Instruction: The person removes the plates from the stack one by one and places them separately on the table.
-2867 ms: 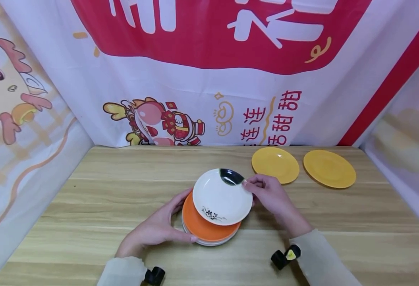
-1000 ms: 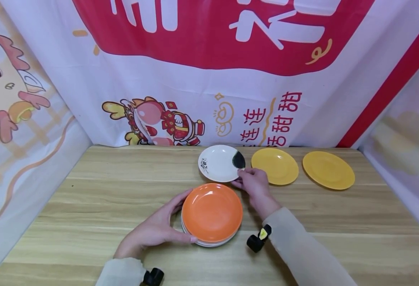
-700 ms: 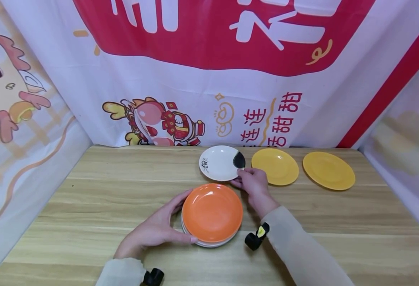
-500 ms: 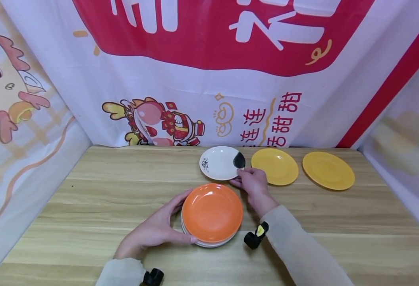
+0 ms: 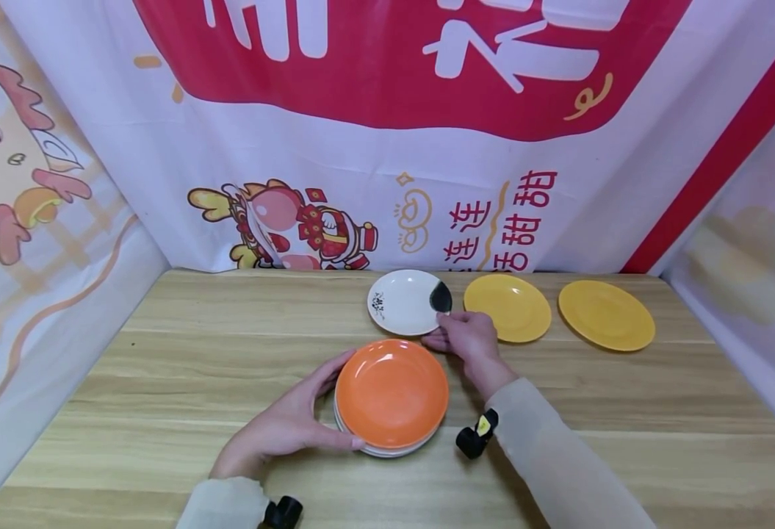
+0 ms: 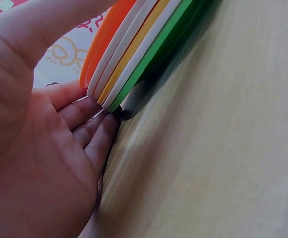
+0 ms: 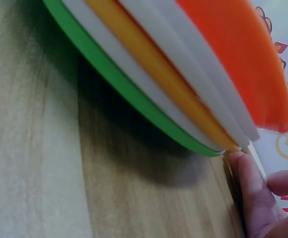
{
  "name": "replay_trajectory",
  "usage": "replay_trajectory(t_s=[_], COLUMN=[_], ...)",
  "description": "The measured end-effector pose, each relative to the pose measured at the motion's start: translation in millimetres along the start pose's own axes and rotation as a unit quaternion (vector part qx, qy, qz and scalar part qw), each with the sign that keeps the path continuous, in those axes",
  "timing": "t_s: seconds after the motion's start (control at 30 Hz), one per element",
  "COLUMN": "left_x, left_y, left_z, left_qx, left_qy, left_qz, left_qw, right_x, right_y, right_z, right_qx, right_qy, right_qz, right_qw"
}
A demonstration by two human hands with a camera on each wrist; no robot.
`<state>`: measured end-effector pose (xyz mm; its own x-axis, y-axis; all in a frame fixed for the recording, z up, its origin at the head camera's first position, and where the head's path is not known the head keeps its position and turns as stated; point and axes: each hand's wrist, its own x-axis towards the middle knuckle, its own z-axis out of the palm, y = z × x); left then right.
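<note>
At the back of the table, a white plate with a dark rim patch and a small floral print lies left of the yellow plates. My right hand pinches its near right rim, thumb on top and fingers low beside it. My left hand curls round the left side of a plate stack, thumb at the front and fingers behind. An orange plate tops this stack. Beneath it the left wrist view shows white plates, a yellow plate and a green plate at the bottom.
Two yellow plates, a nearer-to-centre yellow plate and a far right yellow plate, lie along the back of the wooden table. A printed cloth hangs behind the table edge, and cloth walls flank both sides.
My right hand has carried the white plate from above the stack to the back of the table, uncovering the orange plate. In the last second it barely moves. My left hand stays at the stack.
</note>
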<state>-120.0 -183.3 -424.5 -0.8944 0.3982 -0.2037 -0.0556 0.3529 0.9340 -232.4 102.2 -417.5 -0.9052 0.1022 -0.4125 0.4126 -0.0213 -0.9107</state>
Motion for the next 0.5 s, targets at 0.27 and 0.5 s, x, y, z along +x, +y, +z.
replay_trajectory(t_s=[0.27, 0.5], left_x=[0.1, 0.6], left_y=[-1.2, -1.6], left_z=[-0.4, -0.4], left_qx=[0.006, 0.008], left_qy=[0.0, 0.0], left_qz=[0.011, 0.012], left_qw=[0.9999, 0.9999], right_x=[-0.7, -2.3], right_y=[0.7, 1.5], right_z=[-1.1, -0.8], right_qx=[-0.007, -0.006], right_qy=[-0.005, -0.001], right_qz=[0.003, -0.003], right_qw=[1.0, 1.0])
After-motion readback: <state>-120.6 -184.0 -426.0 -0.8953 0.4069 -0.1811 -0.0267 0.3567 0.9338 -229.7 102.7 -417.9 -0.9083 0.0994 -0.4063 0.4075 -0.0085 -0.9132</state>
